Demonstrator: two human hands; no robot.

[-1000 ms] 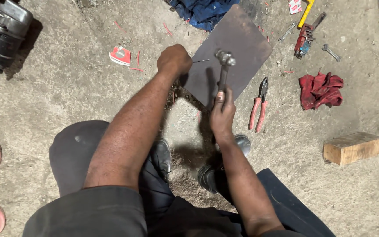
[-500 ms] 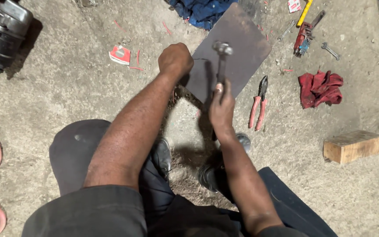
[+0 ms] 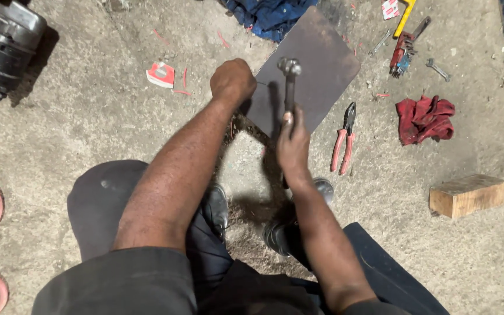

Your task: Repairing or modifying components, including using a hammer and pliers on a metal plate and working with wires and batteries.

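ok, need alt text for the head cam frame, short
Seen from above, a person's right hand holds a hammer raised over a flat grey metal sheet on a concrete floor, while the left hand, closed in a fist, rests at the sheet's edge. Red-handled pliers, a red rag and a wooden block lie to the right.

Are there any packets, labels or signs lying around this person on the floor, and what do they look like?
Torn red and white packet: flat on the concrete floor, left of the left hand; roughly square.
Small red and white packet: at the top edge, beside a yellow handle; partly cut off.
No signs or screens in view.
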